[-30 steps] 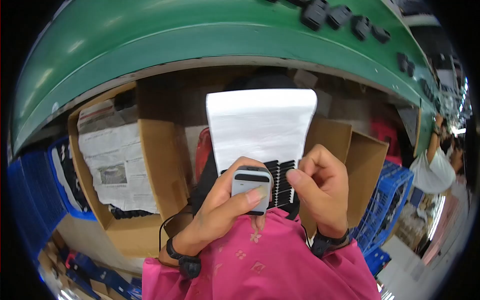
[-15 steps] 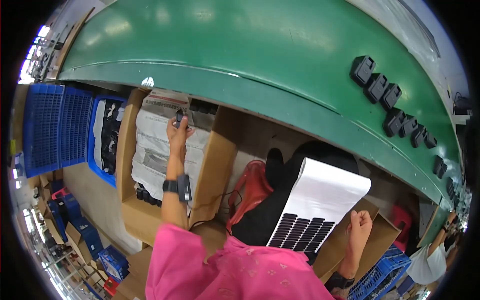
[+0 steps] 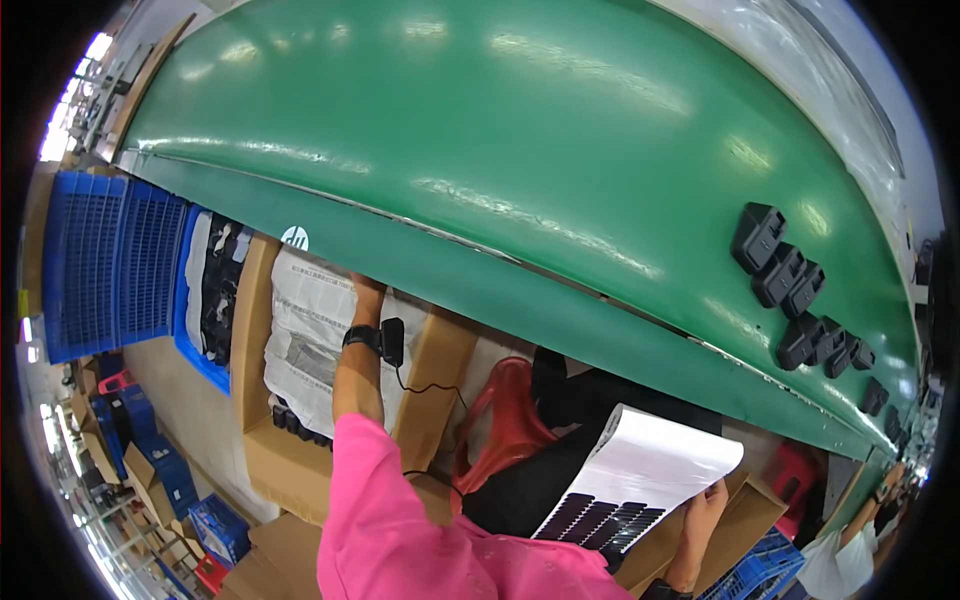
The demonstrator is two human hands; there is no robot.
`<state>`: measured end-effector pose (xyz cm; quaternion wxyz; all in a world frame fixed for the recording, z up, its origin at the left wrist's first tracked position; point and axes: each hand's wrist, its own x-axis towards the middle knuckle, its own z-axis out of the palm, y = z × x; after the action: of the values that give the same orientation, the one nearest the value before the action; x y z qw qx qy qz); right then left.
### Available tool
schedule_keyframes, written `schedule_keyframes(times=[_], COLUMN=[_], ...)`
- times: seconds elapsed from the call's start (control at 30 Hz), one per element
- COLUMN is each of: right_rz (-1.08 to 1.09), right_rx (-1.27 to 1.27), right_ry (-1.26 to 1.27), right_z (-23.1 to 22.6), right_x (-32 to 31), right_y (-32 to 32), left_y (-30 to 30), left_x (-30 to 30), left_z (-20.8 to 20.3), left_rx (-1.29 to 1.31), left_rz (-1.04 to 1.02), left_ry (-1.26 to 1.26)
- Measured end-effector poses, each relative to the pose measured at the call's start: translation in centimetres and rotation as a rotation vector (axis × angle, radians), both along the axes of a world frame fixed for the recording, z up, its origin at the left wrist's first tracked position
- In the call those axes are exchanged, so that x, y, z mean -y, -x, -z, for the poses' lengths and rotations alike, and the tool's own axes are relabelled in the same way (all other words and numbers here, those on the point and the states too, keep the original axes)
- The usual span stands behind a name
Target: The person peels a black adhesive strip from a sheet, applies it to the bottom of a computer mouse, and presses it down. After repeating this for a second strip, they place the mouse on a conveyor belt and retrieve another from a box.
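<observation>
The person's left hand (image 3: 368,288) is reaching down into an open cardboard box (image 3: 435,355), and the front edge of the green tabletop (image 3: 450,120) is hiding its fingers, so whether they are open, closed or gripping something I cannot tell. The visible part of that hand is showing over a crumpled sheet of newspaper (image 3: 310,300), which is covering much of the box's contents; dark pieces (image 3: 300,420) are peeking out along its lower edge. A black device (image 3: 392,342) is sitting on the left wrist, with a thin cable (image 3: 430,387) trailing from it. The right hand (image 3: 705,508) is resting by the right edge of a white sheet (image 3: 660,455), its fingers bending at that edge; I cannot tell whether they are pinching it. The sheet is lying across the person's dark-clothed lap, its far end curling over, while rows of black stickers (image 3: 600,520) are filling its near part. A red stool (image 3: 500,410) is standing between the left box and the sheet. Up on the tabletop, black plastic units (image 3: 758,238) are forming a line toward the right. A blue tray (image 3: 210,375) is standing just left of the box, and ribbed blue crates (image 3: 90,265) are standing beyond it.
</observation>
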<state>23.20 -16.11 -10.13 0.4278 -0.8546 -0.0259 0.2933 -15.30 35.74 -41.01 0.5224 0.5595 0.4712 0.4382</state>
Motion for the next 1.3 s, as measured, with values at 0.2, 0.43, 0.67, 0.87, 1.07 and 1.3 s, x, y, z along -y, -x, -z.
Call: schedule_keyframes(times=[0.2,0.43,0.67,0.87,1.07,1.3], right_rz=[-0.097,-0.447,-0.725,-0.759,-1.051,-0.789], right_rx=[0.243,0.658,1.225,1.129,0.115,0.664], right_ry=[0.026,-0.081,0.399,0.405,-0.379,-0.472], right_z=[-2.5,-11.9,-13.5,-13.0,-19.0,-13.8], right_x=[-2.5,-15.0,-30.6,-34.7,-26.4,-9.2], right_y=[-2.3,-2.7,-6.0,-9.7,-2.0,5.4], left_y=[-0.5,9.5,-2.3,-11.5,-15.3,-19.1], left_x=[-1.7,-1.3,8.0,18.3,24.9,31.8], left_z=[0.3,-0.5,-15.8,-32.6,-40.7,-37.7], left_rx=[-1.025,-1.187,-0.757,-0.37,0.333,0.408], left_rz=[0.123,0.238,0.143,0.273,0.465,0.892], left_ry=[-0.742,-0.619,-0.314,-0.456,0.164,0.558])
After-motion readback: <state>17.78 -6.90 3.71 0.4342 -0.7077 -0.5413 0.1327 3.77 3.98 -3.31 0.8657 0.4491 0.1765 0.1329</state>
